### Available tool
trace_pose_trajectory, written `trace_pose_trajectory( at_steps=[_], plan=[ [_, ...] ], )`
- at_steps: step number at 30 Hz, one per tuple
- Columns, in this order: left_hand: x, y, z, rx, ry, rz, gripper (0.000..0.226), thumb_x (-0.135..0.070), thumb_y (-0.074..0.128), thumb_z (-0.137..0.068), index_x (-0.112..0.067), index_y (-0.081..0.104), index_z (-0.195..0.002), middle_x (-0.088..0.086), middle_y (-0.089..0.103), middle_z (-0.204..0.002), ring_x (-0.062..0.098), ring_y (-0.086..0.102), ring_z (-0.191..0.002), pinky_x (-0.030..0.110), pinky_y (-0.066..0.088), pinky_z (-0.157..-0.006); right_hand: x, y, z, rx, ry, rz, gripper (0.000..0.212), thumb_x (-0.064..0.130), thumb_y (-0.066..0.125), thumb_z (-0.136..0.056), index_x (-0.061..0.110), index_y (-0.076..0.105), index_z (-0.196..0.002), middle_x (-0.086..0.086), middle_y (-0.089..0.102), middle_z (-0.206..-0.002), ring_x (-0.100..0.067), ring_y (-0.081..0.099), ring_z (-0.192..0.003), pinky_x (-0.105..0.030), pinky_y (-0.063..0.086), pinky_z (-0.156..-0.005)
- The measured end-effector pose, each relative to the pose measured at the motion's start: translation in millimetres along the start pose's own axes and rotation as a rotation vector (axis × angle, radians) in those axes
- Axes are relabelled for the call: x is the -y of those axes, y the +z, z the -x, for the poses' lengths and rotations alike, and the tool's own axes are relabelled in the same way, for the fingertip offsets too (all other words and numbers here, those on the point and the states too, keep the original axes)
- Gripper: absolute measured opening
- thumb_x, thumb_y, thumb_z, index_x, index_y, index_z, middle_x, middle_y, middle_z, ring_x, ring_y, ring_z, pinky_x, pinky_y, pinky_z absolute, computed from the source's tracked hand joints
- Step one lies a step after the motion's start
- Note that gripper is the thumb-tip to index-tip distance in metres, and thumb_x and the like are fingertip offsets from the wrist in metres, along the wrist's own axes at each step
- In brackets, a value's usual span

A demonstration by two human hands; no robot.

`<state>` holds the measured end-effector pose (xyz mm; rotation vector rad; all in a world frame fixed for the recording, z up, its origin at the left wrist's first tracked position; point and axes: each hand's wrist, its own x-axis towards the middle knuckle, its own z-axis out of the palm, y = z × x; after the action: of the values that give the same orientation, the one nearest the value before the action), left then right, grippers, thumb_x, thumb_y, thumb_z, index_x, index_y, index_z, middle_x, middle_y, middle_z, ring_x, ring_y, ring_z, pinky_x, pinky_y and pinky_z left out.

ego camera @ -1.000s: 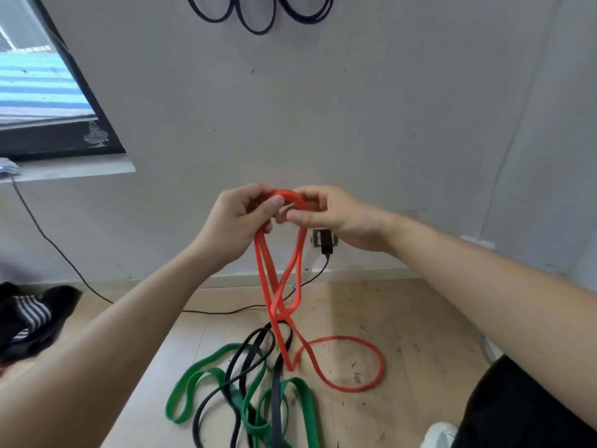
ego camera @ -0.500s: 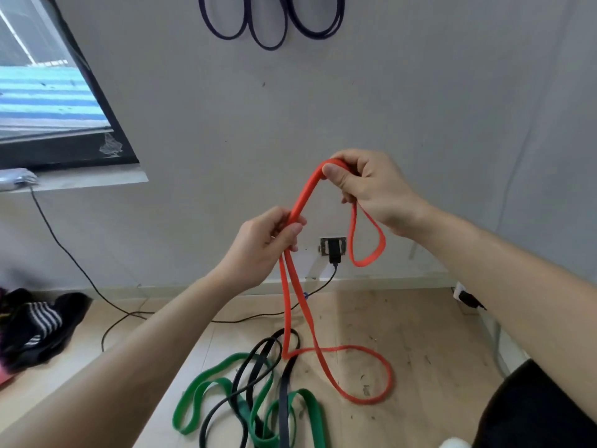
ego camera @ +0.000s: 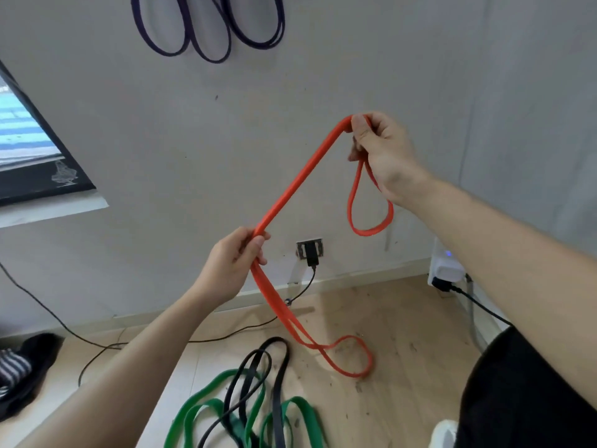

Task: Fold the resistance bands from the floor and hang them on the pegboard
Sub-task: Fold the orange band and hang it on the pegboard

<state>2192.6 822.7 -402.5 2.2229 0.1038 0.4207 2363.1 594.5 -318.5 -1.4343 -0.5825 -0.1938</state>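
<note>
Head view: orange band half folded, long end on the floor

The orange band (ego camera: 290, 192) is held up in front of the wall by both hands. It is pinched at its top bend by the right hand (ego camera: 381, 150), with thumb and fingers pressed on it, and a small loop is left hanging under that hand. Lower down and to the left, the band is gripped by the left hand (ego camera: 232, 263), with the fingers curled round both strands. Between the hands the band is pulled into a straight slanted line, low on the left and high on the right.

What matters most for the next fold: the long loose part hangs down from the left hand, and its end lies on the floor (ego camera: 403, 318). That hand is the nearer one, so the loose part can probably be lifted up toward the right hand.

The green band (ego camera: 200, 412) and the black band (ego camera: 277, 367) are left on the floor. The purple bands (ego camera: 206, 33) are already hung high on the wall.
</note>
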Motion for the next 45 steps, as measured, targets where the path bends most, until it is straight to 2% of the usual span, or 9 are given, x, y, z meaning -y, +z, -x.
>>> trace_pose_trajectory(
  at_steps=[3, 8, 11, 15, 18, 22, 31, 39, 45],
  plan=[
    [-1, -7, -7, -0.116, -0.03, 0.111, 0.021, -0.014, 0.046, -0.108, -0.017, 0.066, -0.107, -0.002, 0.065, -0.074, 0.016, 0.07, -0.073, 0.046, 0.06, -0.084, -20, -16, -1, 0.197, 0.115, 0.086, 0.017, 0.018, 0.051, -0.103, 0.014, 0.061, -0.089, 0.0, 0.05, -0.069, -0.008, 0.053, -0.058, -0.023, 0.049, -0.066],
    [-25, -24, -15, -0.278, -0.018, 0.273, 0.023, -0.017, 0.045, -0.109, -0.021, 0.066, -0.104, -0.005, 0.056, -0.073, 0.017, 0.065, -0.072, 0.05, 0.057, -0.085, -47, -40, 13, 0.76, 0.326, 0.509, 0.009, 0.015, 0.074, -0.086, 0.011, 0.066, -0.087, -0.002, 0.067, -0.078, -0.013, 0.065, -0.076, -0.027, 0.05, -0.082],
    [-48, -26, -16, -0.272, 0.037, 0.306, 0.022, -0.019, 0.046, -0.109, -0.021, 0.068, -0.106, -0.005, 0.054, -0.074, 0.015, 0.059, -0.07, 0.052, 0.057, -0.087, -64, -27, 27, 0.925, 0.387, 0.606, 0.009, 0.016, 0.076, -0.086, 0.011, 0.069, -0.086, -0.005, 0.074, -0.084, -0.015, 0.07, -0.085, -0.035, 0.052, -0.092],
    [-69, -22, -16, -0.241, 0.12, 0.284, 0.022, -0.018, 0.046, -0.109, -0.019, 0.068, -0.106, -0.002, 0.05, -0.072, 0.013, 0.053, -0.063, 0.04, 0.052, -0.071, -66, -1, 46, 0.994, 0.368, 0.496, 0.012, 0.012, 0.073, -0.089, 0.001, 0.069, -0.091, -0.017, 0.074, -0.098, -0.019, 0.07, -0.089, -0.039, 0.053, -0.095],
    [-69, -19, -15, -0.189, 0.117, 0.228, 0.021, -0.018, 0.047, -0.108, -0.014, 0.068, -0.108, -0.002, 0.049, -0.069, 0.012, 0.05, -0.059, 0.028, 0.049, -0.063, -53, 18, 54, 0.979, 0.358, 0.309, 0.021, 0.022, 0.074, -0.088, 0.005, 0.07, -0.099, -0.024, 0.07, -0.108, -0.038, 0.066, -0.104, -0.05, 0.05, -0.1],
    [-58, -17, -10, -0.122, 0.088, 0.134, 0.021, -0.016, 0.048, -0.108, -0.007, 0.067, -0.11, 0.001, 0.05, -0.067, 0.011, 0.05, -0.058, 0.025, 0.049, -0.059, -24, 41, 60, 0.838, 0.361, 0.08, 0.028, 0.03, 0.071, -0.089, 0.021, 0.065, -0.114, -0.003, 0.075, -0.11, -0.018, 0.068, -0.11, -0.042, 0.045, -0.101],
    [-38, -26, 0, 0.015, 0.093, 0.029, 0.014, -0.015, 0.055, -0.104, -0.013, 0.069, -0.108, -0.001, 0.058, -0.074, 0.008, 0.06, -0.065, 0.022, 0.055, -0.067, 5, 57, 63, 0.539, 0.104, 0.073, 0.017, 0.023, 0.057, -0.099, 0.011, 0.066, -0.092, -0.003, 0.061, -0.068, -0.018, 0.063, -0.065, -0.037, 0.057, -0.075],
    [-29, -11, 4, 0.083, 0.107, -0.008, 0.011, -0.016, 0.054, -0.104, -0.014, 0.064, -0.11, 0.0, 0.068, -0.092, 0.013, 0.074, -0.084, 0.027, 0.059, -0.08, 21, 34, 35, 0.228, -0.019, -0.052, 0.022, 0.017, 0.049, -0.103, 0.017, 0.062, -0.085, 0.0, 0.05, -0.063, -0.009, 0.05, -0.054, -0.025, 0.05, -0.061],
    [-28, -4, -1, 0.069, 0.09, -0.015, 0.017, -0.013, 0.048, -0.107, -0.012, 0.063, -0.114, 0.001, 0.066, -0.082, 0.017, 0.075, -0.08, 0.029, 0.06, -0.078, 8, 11, 17, 0.115, 0.035, -0.08, 0.023, 0.023, 0.049, -0.103, 0.017, 0.063, -0.086, 0.007, 0.054, -0.061, -0.011, 0.052, -0.055, -0.028, 0.049, -0.064]
  ],
)
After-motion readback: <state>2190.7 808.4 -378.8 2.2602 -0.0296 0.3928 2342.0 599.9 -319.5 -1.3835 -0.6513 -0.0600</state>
